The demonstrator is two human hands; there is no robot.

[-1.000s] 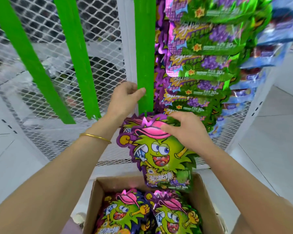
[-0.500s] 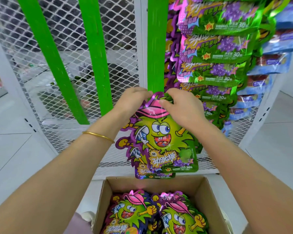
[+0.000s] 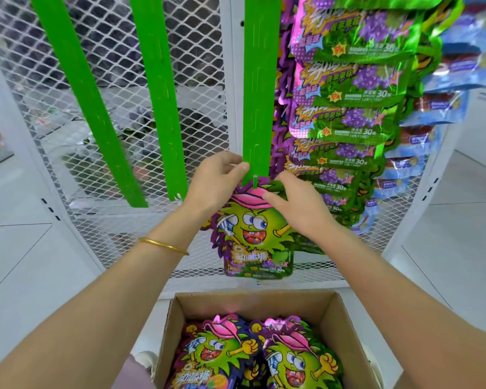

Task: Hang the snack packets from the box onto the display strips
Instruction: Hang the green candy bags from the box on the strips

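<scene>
Both hands at strip end | left hand (image 3: 216,179) pinches green strip (image 3: 260,108) | right hand (image 3: 300,204) grips snack packet (image 3: 254,228) (top edge) | box (image 3: 337,310) below

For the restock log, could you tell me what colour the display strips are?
Bright green; the head view shows the display strips clearly.

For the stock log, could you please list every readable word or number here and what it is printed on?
"30": on the hanging grape packets, beside small characters too blurred to read.
Held packet: yellow title too blurred to read.
Packets in the box: title characters unclear.
Blue packets: illegible.
</scene>
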